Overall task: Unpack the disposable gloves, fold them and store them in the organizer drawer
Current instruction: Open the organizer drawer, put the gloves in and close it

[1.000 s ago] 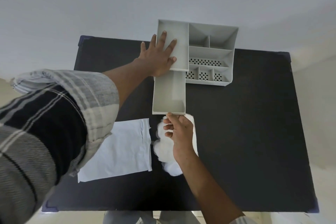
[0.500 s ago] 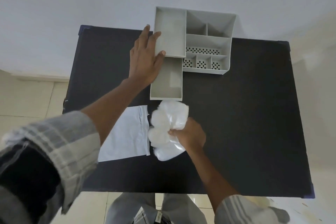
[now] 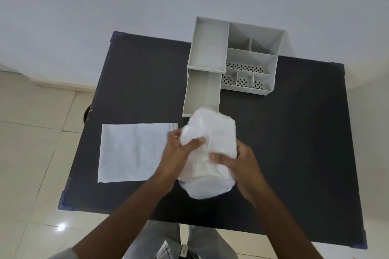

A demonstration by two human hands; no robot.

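Both hands (image 3: 179,153) now on gloves (image 3: 207,153) — organizer (image 3: 252,59) released

gloves (image 3: 207,153): white, crumpled translucent bundle, just in front of the drawer | drawer (image 3: 202,90): grey, pulled open from organizer (image 3: 250,57), empty

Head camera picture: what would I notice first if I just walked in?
The puffy white bundle of gloves, squeezed between the left hand and right hand above the black table. Behind it sits a grey organizer with its drawer pulled open, and a flat white bag lies to the left.
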